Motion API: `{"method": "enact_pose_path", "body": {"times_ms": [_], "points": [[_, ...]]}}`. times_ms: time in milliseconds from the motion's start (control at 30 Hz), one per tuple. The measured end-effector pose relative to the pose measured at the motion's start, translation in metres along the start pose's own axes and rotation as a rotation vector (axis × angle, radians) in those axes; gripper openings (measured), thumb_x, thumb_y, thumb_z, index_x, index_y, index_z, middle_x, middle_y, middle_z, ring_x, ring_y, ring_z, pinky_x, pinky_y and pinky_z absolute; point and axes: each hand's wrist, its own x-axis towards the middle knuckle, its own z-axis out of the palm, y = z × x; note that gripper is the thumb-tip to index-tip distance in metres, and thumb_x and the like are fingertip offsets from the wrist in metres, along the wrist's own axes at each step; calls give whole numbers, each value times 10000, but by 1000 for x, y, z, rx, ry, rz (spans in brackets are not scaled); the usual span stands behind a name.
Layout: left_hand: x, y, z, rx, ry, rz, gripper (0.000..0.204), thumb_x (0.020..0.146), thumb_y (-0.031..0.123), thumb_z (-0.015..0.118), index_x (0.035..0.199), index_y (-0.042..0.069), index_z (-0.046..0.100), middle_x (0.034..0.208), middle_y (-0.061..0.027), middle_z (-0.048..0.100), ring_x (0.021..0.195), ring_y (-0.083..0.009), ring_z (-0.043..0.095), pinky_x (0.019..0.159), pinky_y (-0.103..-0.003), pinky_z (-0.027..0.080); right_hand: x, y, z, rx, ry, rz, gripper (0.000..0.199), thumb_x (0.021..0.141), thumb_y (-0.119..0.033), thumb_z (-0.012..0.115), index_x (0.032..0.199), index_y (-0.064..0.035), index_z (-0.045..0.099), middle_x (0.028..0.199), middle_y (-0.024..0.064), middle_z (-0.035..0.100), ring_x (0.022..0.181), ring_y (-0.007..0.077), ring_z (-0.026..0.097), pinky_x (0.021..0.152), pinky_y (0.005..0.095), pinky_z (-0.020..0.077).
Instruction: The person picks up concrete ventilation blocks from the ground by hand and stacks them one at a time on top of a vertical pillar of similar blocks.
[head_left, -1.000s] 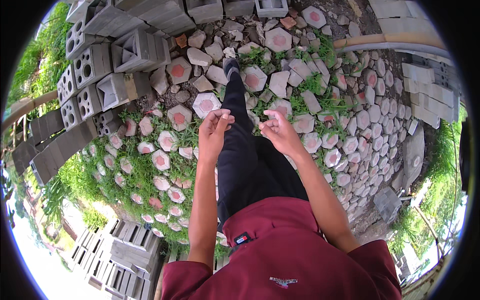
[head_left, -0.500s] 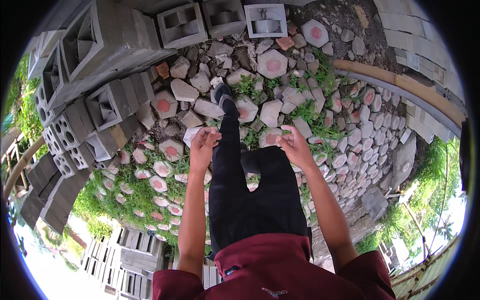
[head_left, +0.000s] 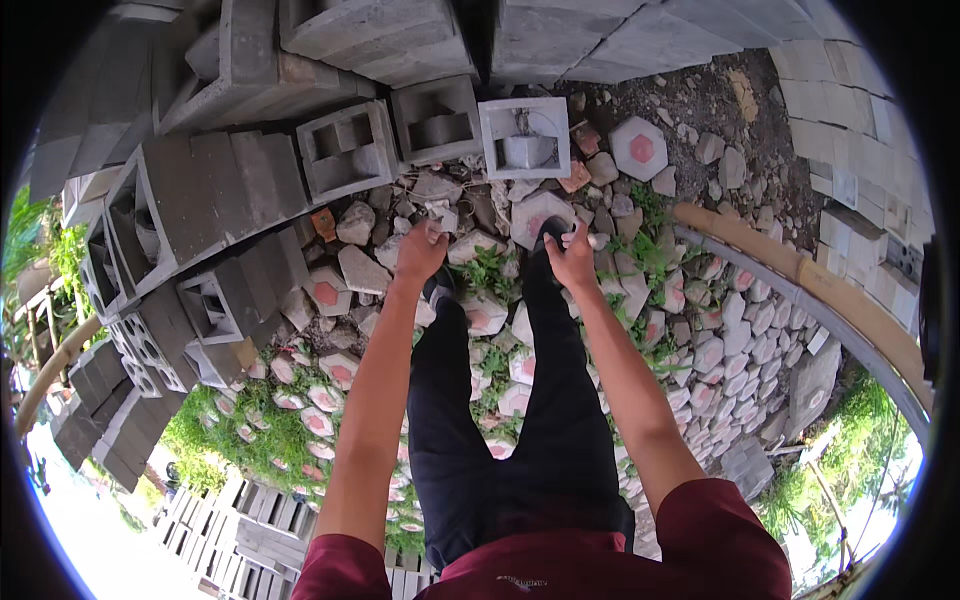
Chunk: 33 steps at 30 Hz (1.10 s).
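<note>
My left hand (head_left: 422, 252) is held out in front of me above the rubble, its fingers curled in and nothing visible in them. To its right, my right hand (head_left: 570, 260) hovers over my forward shoe (head_left: 550, 235), thumb and index finger apart, with nothing between them. Neither hand touches anything. Just beyond the right hand lies a hexagonal paver (head_left: 535, 212) with a reddish centre. A pale square concrete block (head_left: 525, 140) with a hollow middle stands farther ahead, beside two grey hollow blocks (head_left: 437, 120), (head_left: 345, 150).
Stacked concrete blocks (head_left: 215, 185) line the left side. More stacks (head_left: 380, 40) rise ahead. Loose stones (head_left: 365, 270) and weeds (head_left: 485, 270) cover uneven ground. A curved tan edging (head_left: 790, 255) runs along the right, near piled hexagonal pavers (head_left: 735, 340). Another paver (head_left: 638, 148) lies ahead right.
I have stepped forward, my right foot now ahead on the paver. Both hands have moved forward with arms stretched further. The hollow blocks sit nearer, and more stacks show ahead.
</note>
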Motion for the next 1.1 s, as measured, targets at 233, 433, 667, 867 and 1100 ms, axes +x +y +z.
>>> {"method": "enact_pose_path", "body": {"times_ms": [233,433,667,867,1100], "points": [[113,-6,106,-172,58,-181,500,778,289,687,1139,-22,538,1128,-233,613,1083,-348,592,916,-383,466,156,69,32,-89,10,-135,854,791,-259,704,1409,10,180,1305,336,405,1204,466,437,998,477,395],[196,1,180,-134,139,-244,718,732,366,730,1244,-54,451,1202,-253,578,1139,-350,564,944,-384,453,256,88,47,-13,-168,-124,911,760,-273,719,1441,-47,157,1239,289,523,1137,441,519,964,472,427],[231,-18,193,-118,132,-281,535,711,243,700,1169,11,551,1085,-260,626,1063,-406,585,899,-436,480,258,79,47,-179,-269,-109,919,726,-235,713,1447,-80,166,1123,257,614,1041,422,592,910,463,472],[229,-24,200,-141,209,-105,492,712,193,660,1159,10,567,1080,-241,636,1059,-404,588,896,-427,477,272,87,47,-32,-289,-219,864,703,-140,719,1413,-58,233,1148,257,601,1082,403,576,935,439,457],[147,7,198,-336,209,-149,505,710,161,591,1191,14,550,1032,-242,644,1006,-409,606,865,-426,486,221,114,27,-88,-210,-334,779,732,-112,703,1391,-51,294,1156,242,600,1067,403,585,935,424,454]]}}
